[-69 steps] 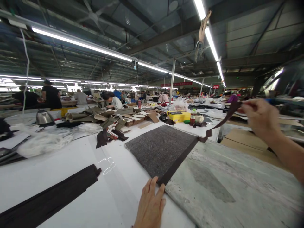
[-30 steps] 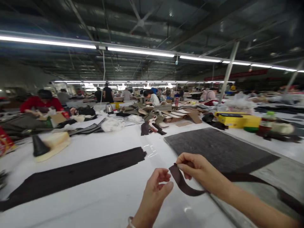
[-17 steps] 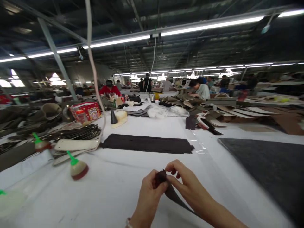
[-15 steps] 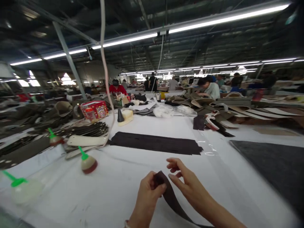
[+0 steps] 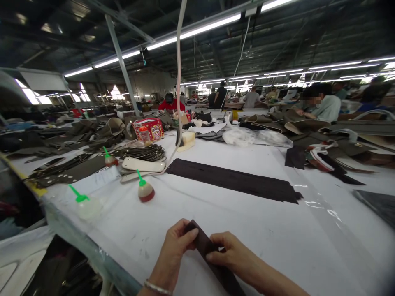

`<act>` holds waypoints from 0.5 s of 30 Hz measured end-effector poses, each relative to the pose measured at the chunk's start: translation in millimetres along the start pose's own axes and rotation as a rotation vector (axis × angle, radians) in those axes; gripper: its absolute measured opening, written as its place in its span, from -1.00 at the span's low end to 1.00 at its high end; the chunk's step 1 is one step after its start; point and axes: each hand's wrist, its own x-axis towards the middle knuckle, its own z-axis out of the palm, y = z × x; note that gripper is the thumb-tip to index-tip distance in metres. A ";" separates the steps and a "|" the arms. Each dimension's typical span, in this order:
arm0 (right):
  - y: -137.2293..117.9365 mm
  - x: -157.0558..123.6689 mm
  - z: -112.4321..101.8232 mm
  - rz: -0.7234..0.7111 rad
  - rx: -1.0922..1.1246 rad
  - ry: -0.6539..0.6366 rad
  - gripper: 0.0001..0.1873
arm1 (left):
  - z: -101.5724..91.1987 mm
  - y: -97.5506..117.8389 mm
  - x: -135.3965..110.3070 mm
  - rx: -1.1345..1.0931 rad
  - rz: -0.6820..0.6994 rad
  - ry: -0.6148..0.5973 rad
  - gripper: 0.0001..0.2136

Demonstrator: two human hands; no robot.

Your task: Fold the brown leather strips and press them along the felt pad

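Note:
Between my hands runs a dark brown strip (image 5: 219,274), perhaps leather or fabric, its near end dropping out of the bottom of the view. My left hand (image 5: 174,248) pinches its far end, thumb on top and fingers behind. A short way along, my right hand (image 5: 231,255) grips the strip's right edge between thumb and fingers. Beyond them, a row of similar dark strips (image 5: 234,179) lies overlapped across the white tabletop (image 5: 148,238). To the left stands a round squeeze bottle (image 5: 145,191) with a green spout and reddish-brown liquid.
More green-spouted bottles (image 5: 88,205) stand at left, near stacked cream pieces (image 5: 143,165). A red patterned box (image 5: 149,129) and a yellowish block (image 5: 187,141) sit farther back. Clear plastic (image 5: 239,135) and dark pieces (image 5: 294,158) lie at right. Several people work beyond; a pale cable hangs down.
My right hand, free with fingers apart before, has closed on the strip. The strip now lies straighter between my hands. The view has swung left, showing more of the table's left edge.

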 end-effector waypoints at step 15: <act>34.9 -154.1 -123.8 0.488 -0.234 0.208 -0.69 | -85.8 15.0 29.4 0.085 -0.161 0.330 -0.60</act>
